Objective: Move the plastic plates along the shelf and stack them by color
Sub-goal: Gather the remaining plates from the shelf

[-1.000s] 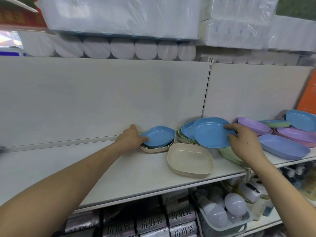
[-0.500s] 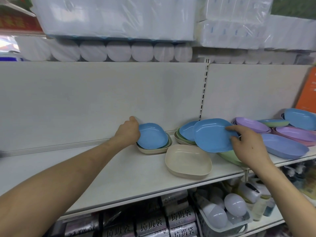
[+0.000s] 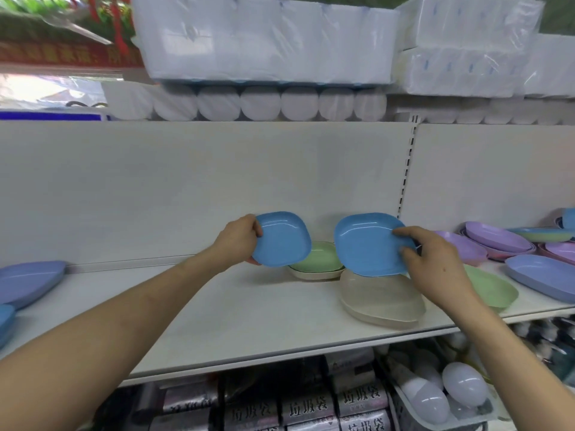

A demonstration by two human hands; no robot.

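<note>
Blue plates, two, held tilted above the shelf [image 3: 249, 312]: left hand [image 3: 238, 241] grips small blue plate [image 3: 281, 239], right hand [image 3: 435, 265] pinches larger blue plate [image 3: 367, 244], hands apart.

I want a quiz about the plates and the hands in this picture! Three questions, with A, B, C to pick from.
1. Where does the small green plate lie?
A) in a beige plate on the shelf
B) on the floor
C) on top of the white rolls

2. What colour are the plates that the left hand and the right hand hold?
A) purple
B) blue
C) beige

3. How is the left hand's plate?
A) lying flat on the shelf
B) stacked under another plate
C) held up off the shelf, tilted

Answers:
1 A, it nests in a beige plate at the back of the shelf, between the hands.
2 B, the left hand's plate and the right hand's plate are both blue.
3 C, fingers grip its edge and it tips toward the camera above the shelf.
</note>
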